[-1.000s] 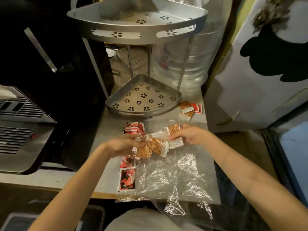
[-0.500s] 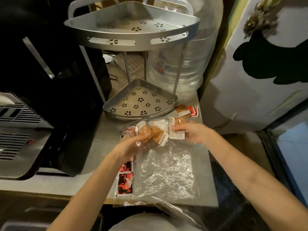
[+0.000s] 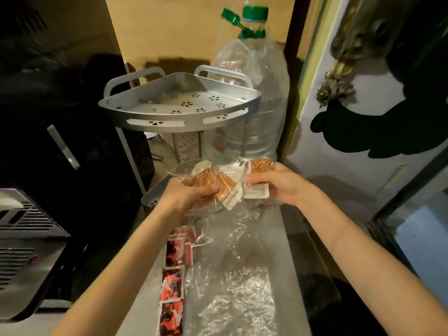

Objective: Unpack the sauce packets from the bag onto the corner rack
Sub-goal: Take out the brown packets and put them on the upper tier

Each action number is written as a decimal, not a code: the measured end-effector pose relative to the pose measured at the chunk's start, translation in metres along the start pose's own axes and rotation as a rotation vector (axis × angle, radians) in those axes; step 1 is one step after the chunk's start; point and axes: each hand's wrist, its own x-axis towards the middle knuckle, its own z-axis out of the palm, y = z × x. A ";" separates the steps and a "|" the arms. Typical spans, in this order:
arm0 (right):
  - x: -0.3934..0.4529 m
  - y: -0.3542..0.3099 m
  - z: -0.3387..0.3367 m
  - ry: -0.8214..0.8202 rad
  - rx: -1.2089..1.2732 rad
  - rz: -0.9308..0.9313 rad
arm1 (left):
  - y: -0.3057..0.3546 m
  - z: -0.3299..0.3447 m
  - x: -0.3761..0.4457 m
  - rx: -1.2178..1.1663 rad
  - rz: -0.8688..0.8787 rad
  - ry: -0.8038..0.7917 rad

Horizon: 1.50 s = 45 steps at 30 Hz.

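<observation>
A clear plastic bag (image 3: 232, 282) hangs from both hands down onto the grey tabletop (image 3: 291, 263). Several orange sauce packets (image 3: 230, 187) bunch at its top end. My left hand (image 3: 191, 192) grips the bag and packets from the left. My right hand (image 3: 274, 183) pinches packets on the right side. The silver corner rack (image 3: 179, 120) stands just behind; its upper shelf holds nothing, and its lower shelf (image 3: 150, 202) is mostly hidden by my hands.
A strip of red and black packets (image 3: 173, 282) lies on the table left of the bag. A large clear water bottle (image 3: 257, 98) stands behind the rack. A dark appliance (image 3: 26, 238) sits at left, a white door (image 3: 363, 166) at right.
Both hands have lifted the bag's packet end up off the table toward the rack. The view has tilted upward, so the rack's upper shelf and the bottle now show fully.
</observation>
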 end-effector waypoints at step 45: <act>-0.013 -0.376 0.103 -0.037 0.065 -1.100 | 0.408 -0.068 -0.051 0.274 1.093 0.184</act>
